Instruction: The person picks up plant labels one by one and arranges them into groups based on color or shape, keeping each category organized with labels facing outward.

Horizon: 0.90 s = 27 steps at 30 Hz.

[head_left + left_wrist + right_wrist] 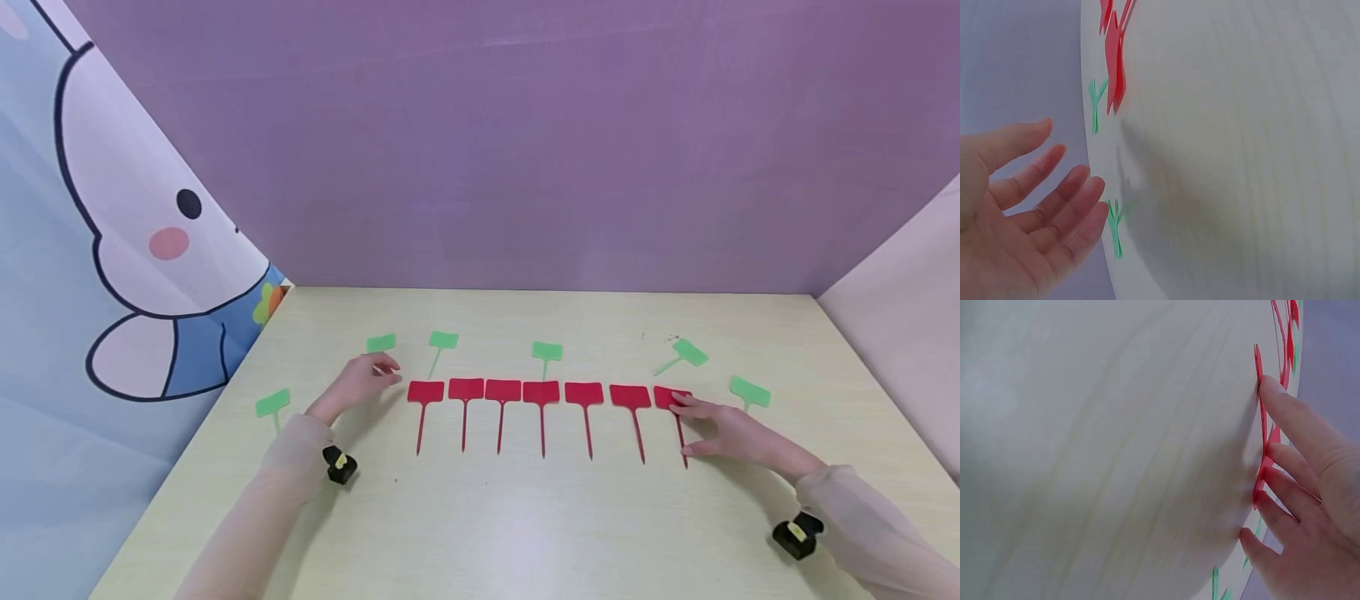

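Several red T-shaped plant labels (pixel 503 392) lie side by side in a row, heads toward the back and pointed stems toward the front. My right hand (pixel 731 432) touches the rightmost red plant label (pixel 682 433), fingertips on its head and thumb by its stem. In the right wrist view, the thumb (pixel 1291 409) and outstretched fingers rest along this red label (pixel 1264 425). Beyond the row's left end, my left hand (pixel 360 385) is held over the table with relaxed fingers and nothing in it. Part of a green plant label (pixel 381 342) shows behind that hand.
More green plant labels lie scattered about the row: at far left (pixel 273 404), behind it (pixel 443 340), behind its middle (pixel 547 351), at back right (pixel 689 352) and at right (pixel 750 391). A purple wall (pixel 555 167) bounds the table's back; a printed cloth (pixel 142 250) hangs left.
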### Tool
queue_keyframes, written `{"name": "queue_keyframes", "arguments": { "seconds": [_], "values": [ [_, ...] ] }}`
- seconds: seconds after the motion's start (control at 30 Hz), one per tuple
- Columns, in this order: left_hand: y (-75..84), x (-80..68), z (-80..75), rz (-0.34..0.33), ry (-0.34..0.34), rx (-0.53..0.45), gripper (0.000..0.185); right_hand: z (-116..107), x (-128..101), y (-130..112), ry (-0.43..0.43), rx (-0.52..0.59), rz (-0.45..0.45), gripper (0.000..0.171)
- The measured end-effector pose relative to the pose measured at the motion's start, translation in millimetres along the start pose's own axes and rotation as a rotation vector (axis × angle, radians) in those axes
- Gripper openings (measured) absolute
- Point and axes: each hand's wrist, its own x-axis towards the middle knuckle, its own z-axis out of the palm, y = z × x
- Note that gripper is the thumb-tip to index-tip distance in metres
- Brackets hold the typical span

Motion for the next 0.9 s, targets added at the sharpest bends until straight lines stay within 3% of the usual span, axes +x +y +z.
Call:
{"name": "queue_keyframes", "arguments": {
  "seconds": [0.5, 0.9],
  "values": [
    [-22.2, -14.0, -22.8, -0.017, 0.030, 0.030, 0.026, 0, -1, -4, 0.006, 0.014, -0.001, 0.072],
    [-31.2, -32.4, -39.3, -0.009, 0.081, 0.056, 0.027, 0, -1, -3, 0.005, 0.032, 0.008, 0.073]
  ]
}}
